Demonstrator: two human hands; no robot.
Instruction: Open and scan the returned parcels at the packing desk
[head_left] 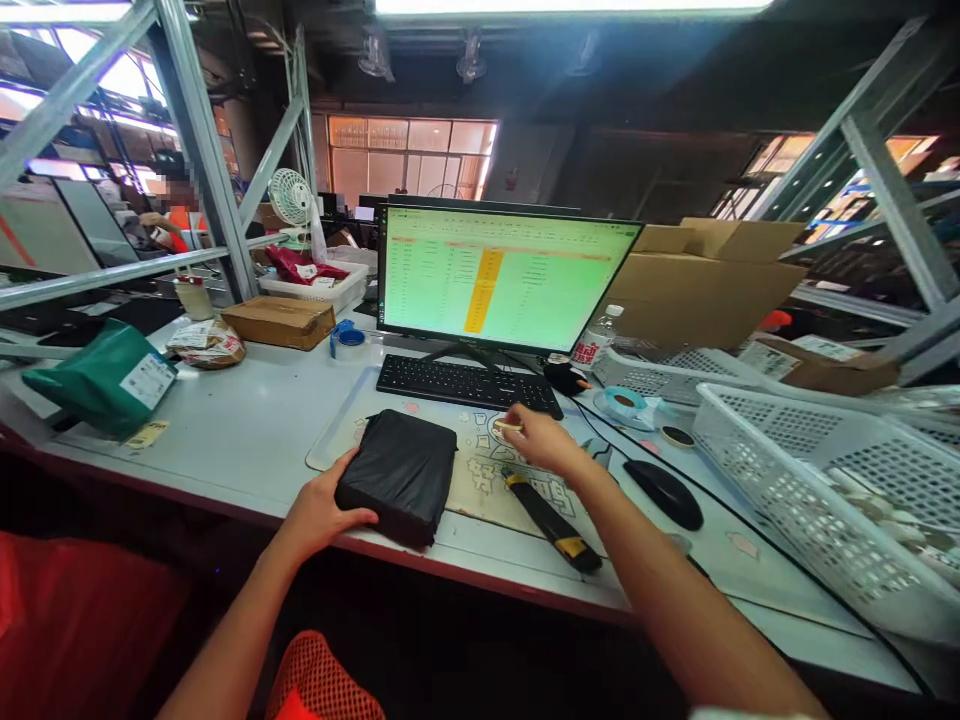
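A box-shaped package (405, 465) wrapped in black plastic lies at the table's front edge, partly on a printed desk mat (480, 490). My left hand (326, 505) grips its near left corner, thumb along the front side and fingers behind. My right hand (536, 437) is over the mat in front of the keyboard (469, 383), fingers pinched on a small pale-yellow strip (510, 427) whose kind I cannot make out. Below that hand lies a black and yellow utility knife (553, 522), not held. The black computer mouse (664, 494) sits to the right.
A monitor (502, 280) showing a spreadsheet stands behind the keyboard. White plastic baskets (795, 480) line the right side, near tape rolls (626, 402). At left are a green parcel (105, 385), a cardboard box (281, 320) and blue tape (349, 340). A cable crosses the right side.
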